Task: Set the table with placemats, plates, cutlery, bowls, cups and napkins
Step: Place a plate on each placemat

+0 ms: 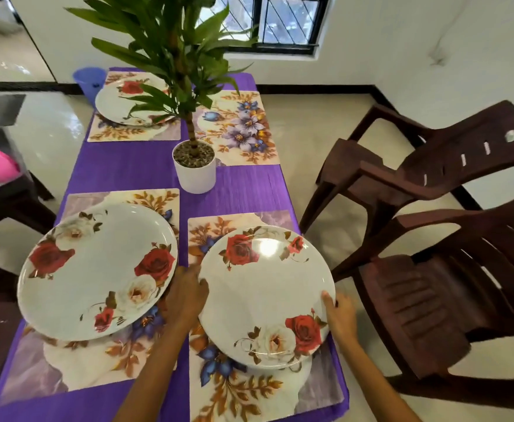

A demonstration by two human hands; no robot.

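A white plate with red and white roses (264,293) is over the near right floral placemat (234,391). My left hand (185,296) grips its left rim and my right hand (341,318) grips its right rim, thumb on top. Whether it touches the mat I cannot tell. A matching plate (97,272) lies on the near left placemat (51,370). A third plate (118,102) sits on the far left placemat (121,134). The far right placemat (243,132) is bare.
A potted plant in a white pot (194,175) stands mid-table on the purple cloth (127,169). Two brown plastic chairs (432,166) (432,306) stand to the right. A blue bin (88,80) is beyond the far left corner.
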